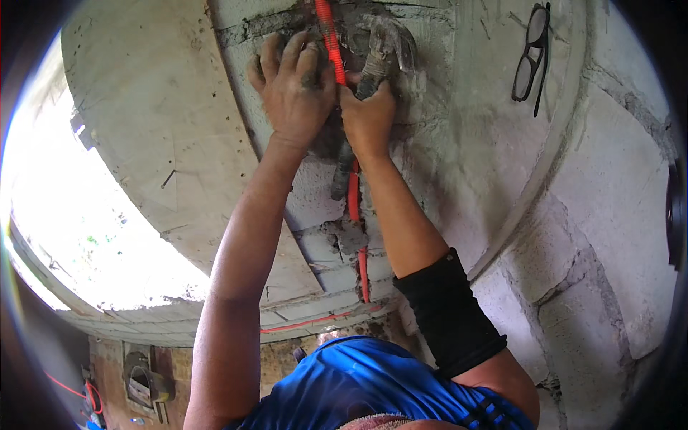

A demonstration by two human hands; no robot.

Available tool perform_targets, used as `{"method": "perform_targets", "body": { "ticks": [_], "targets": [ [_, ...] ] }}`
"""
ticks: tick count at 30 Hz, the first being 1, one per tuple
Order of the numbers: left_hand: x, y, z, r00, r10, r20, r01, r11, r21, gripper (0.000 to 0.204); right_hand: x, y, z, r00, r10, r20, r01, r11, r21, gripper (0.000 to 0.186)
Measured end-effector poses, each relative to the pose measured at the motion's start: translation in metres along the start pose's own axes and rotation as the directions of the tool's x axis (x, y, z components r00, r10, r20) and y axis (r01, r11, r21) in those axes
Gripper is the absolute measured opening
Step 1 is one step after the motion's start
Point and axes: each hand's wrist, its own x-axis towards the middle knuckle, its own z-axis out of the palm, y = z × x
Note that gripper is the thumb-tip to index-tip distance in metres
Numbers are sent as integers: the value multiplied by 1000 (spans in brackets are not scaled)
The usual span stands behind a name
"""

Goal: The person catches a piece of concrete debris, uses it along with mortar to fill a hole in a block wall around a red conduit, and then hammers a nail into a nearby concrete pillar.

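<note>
A red corrugated conduit (pixel 330 36) runs up a chased groove in the block wall, passing between my two hands. My left hand (pixel 297 93) lies against the wall just left of it, fingers spread and smeared with grey mortar. Its thumb side is close to the conduit. My right hand (pixel 368 118) is closed round the tape-wrapped handle of a hammer (pixel 375 66), right of the conduit. The mortar-caked hammer head points up, near the wall; the handle's end sticks out below my hand. Lower down, a lump of mortar (pixel 347 236) covers part of the conduit.
A wide board (pixel 165 107) with nail holes and a bent nail (pixel 168 179) stands at the left, beside a bright opening (pixel 100 222). Eyeglasses (pixel 532 61) hang on the wall at upper right. A bucket (pixel 148 385) is at lower left.
</note>
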Motion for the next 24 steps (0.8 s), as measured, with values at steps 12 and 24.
{"method": "perform_targets", "body": {
  "ticks": [12, 24],
  "targets": [
    [-10, -16, -6, 996, 76, 54, -66, 984, -166, 51, -10, -8, -12, 998, -54, -30, 57, 992, 111, 20],
    [-1, -5, -8, 987, 56, 153, -48, 997, -53, 62, 1, 1, -12, 992, -125, -2, 125, 989, 78, 22]
  ]
}}
